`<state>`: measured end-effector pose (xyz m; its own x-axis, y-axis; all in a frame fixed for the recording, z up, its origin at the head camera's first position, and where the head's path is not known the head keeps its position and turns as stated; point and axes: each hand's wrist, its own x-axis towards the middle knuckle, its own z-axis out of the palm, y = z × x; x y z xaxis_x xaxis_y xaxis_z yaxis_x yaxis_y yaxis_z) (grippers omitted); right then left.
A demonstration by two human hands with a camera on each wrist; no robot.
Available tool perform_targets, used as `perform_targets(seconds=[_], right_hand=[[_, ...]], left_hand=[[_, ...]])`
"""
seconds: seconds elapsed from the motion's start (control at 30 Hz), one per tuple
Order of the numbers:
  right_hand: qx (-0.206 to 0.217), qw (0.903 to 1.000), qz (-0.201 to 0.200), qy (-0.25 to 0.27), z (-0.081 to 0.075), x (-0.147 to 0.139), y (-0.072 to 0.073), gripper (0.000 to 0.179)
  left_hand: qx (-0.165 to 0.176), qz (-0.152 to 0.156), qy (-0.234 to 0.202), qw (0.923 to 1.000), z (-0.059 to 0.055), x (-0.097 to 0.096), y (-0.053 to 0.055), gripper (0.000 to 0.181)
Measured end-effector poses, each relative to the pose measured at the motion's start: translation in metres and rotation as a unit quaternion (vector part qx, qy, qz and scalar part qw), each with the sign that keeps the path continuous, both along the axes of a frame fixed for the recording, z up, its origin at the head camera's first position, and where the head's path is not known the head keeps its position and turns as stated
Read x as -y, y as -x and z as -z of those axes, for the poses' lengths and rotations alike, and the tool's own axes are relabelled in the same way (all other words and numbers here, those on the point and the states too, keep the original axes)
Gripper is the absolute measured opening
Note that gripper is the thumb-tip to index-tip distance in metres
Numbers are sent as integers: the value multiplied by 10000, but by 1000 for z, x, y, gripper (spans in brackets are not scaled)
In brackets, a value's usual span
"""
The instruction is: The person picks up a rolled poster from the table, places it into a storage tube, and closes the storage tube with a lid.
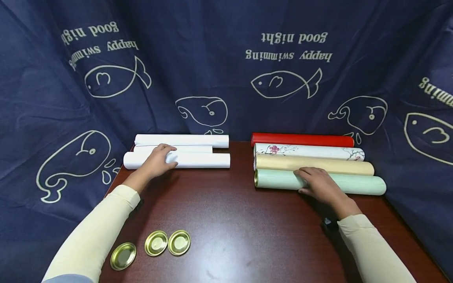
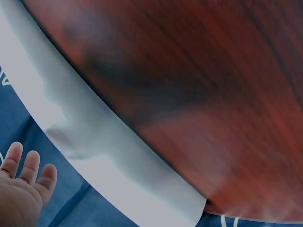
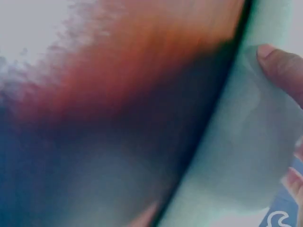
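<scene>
My left hand hovers over the white paper rolls at the back left, closest to the front white roll. Its fingers are spread and loosely extended, and in the left wrist view they show beyond the white roll with nothing in them. On the right, my right hand holds a mint-green tube near its middle. In the right wrist view the thumb lies along the near side of the green tube, and fingertips show on its far side.
Behind the green tube lie a beige tube, a white blossom-patterned tube and a red tube. Three gold round lids lie at the front left of the dark red table. A navy curtain surrounds the table.
</scene>
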<state>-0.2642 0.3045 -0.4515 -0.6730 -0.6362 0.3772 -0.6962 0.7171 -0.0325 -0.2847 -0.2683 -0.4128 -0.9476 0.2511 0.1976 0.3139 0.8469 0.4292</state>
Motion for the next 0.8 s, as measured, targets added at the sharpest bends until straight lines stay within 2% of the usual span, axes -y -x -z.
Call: perform_targets(seconds=[0.1,0.27,0.37,0.53,0.63,0.8], right_hand=[[177,9992,130,345,-13,-1,6,62],[1027,9883,578,966,-35,-7,27,55],[1528,9819,731,847,-39,-12,43,53],[2153,9710,864,572,-34,-14,62,57],[2291,9693,799,399,-31,-13,68,58],[2289,9703,766,166,-32,-10,72,55]], left_hand=[[-21,-52,331,9994,-1,4,5,53],[43,-135,842,9963,1,7,16,52],[206,-168,1075,9938,5,4,22,54],[336,-133,1235,9917,11,1,27,56],[407,-118,1303,9906,12,0,26,54],[411,-84,1515,9876,14,-1,21,55]])
